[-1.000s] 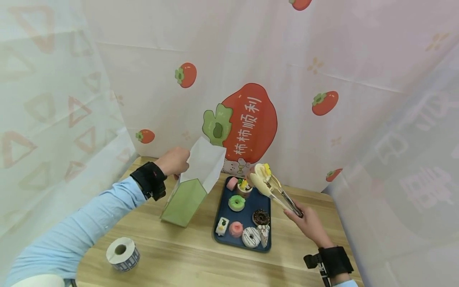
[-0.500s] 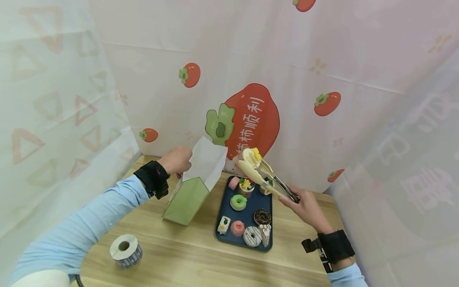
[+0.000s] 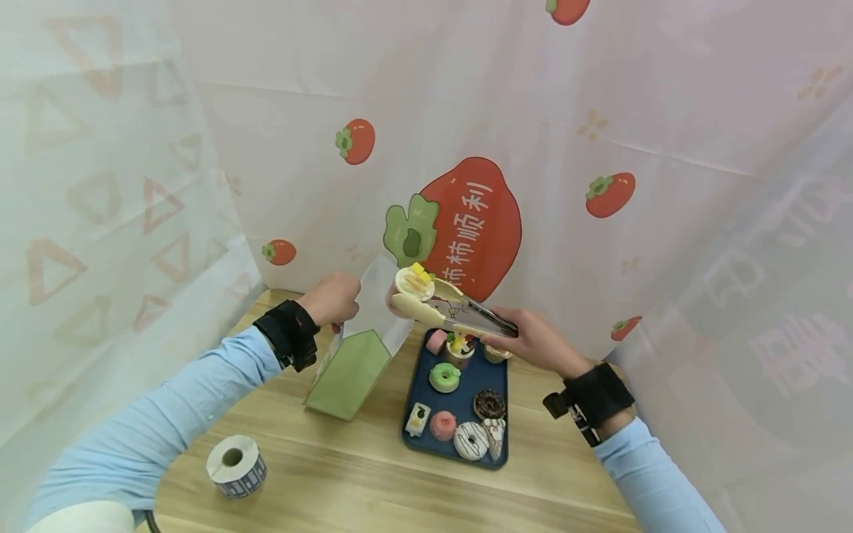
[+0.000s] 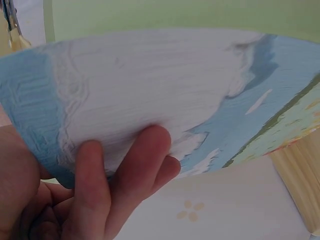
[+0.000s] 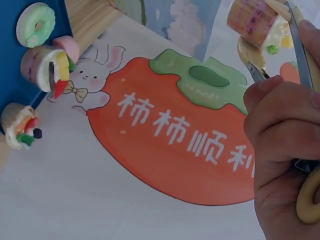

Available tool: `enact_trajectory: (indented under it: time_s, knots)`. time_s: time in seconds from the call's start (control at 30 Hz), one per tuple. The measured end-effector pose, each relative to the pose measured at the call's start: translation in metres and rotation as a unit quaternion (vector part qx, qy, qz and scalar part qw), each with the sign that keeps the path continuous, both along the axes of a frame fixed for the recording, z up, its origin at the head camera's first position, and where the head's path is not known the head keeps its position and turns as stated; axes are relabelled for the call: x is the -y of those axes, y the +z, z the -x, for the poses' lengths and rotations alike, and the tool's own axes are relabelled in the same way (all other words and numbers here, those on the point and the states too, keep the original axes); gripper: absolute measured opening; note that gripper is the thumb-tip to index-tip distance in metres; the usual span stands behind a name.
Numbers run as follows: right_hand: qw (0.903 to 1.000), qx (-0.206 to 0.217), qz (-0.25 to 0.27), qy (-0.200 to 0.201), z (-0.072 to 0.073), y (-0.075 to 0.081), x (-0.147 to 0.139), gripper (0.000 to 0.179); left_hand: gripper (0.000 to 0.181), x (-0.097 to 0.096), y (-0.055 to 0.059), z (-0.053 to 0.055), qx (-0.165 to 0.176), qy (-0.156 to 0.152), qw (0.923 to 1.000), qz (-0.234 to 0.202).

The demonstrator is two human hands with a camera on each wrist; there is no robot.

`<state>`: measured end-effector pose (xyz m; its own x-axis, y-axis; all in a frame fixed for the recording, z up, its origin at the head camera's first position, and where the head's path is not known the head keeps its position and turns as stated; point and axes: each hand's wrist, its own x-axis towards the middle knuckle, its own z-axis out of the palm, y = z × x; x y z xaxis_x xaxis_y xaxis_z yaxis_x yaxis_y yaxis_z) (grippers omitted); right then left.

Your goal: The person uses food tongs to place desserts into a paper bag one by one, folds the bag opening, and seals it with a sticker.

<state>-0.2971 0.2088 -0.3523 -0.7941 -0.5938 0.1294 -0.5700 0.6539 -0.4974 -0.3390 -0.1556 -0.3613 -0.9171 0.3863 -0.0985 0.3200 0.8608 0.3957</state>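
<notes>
At the left of the head view, my left hand (image 3: pixel 333 298) pinches the upper edge of a standing green paper bag (image 3: pixel 352 370), white inside. In the left wrist view, the fingers (image 4: pixel 145 160) lie over its side, printed in blue and white (image 4: pixel 150 75). My right hand (image 3: pixel 533 340) grips food tongs (image 3: pixel 492 316) with cream-coloured tips. Between the tips is a cup dessert (image 3: pixel 415 284) with a white top and yellow cubes, raised beside the bag's mouth and overlapping its white inside in the head view. The right wrist view shows the cup's layered side (image 5: pixel 252 22).
A dark blue tray (image 3: pixel 474 376) stands right of the bag. On it are a green donut (image 3: pixel 444 377), a chocolate donut (image 3: pixel 489 404), a white striped donut (image 3: pixel 471 441) and several small cakes. A roll of labels (image 3: pixel 235 465) sits at the front left. A patterned curtain closes the back.
My right hand has moved left with the tongs and cup dessert, from above the tray to the bag's mouth. My left hand keeps its hold on the bag.
</notes>
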Motion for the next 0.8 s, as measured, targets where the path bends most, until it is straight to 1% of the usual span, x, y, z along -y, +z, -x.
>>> enact_trajectory:
  time_s: [0.2, 0.3, 0.4, 0.5, 0.6, 0.7, 0.8]
  knots:
    - [0.9983, -0.004, -0.05, 0.031, 0.014, 0.014, 0.02, 0.049, 0.014, 0.002, -0.002, 0.0, 0.008, 0.014, 0.9999, -0.004]
    - [0.997, -0.001, -0.062, 0.047, 0.022, 0.02, 0.031, 0.055, 0.013, 0.003, -0.002, -0.001, 0.01, 0.019, 0.9997, -0.007]
    - [0.9949, -0.003, -0.071, 0.071, 0.03, 0.025, 0.042, 0.061, 0.013, 0.002, -0.002, -0.001, 0.012, 0.02, 0.9997, -0.005]
    - [0.9909, -0.01, -0.101, 0.088, 0.035, 0.032, 0.055, 0.059, 0.013, 0.001, -0.002, -0.001, 0.014, 0.021, 0.9997, -0.001]
    - [0.9822, -0.024, -0.166, 0.084, 0.039, 0.042, 0.07, 0.048, 0.012, -0.001, -0.002, -0.002, 0.016, 0.024, 0.9996, 0.002]
    - [0.9667, -0.035, -0.242, 0.076, 0.043, 0.05, 0.087, 0.04, 0.012, -0.002, -0.001, -0.002, 0.016, 0.025, 0.9996, 0.006]
    - [0.9509, -0.049, -0.295, 0.079, 0.045, 0.057, 0.106, 0.035, 0.012, -0.003, 0.0, -0.003, 0.017, 0.027, 0.9995, 0.009]
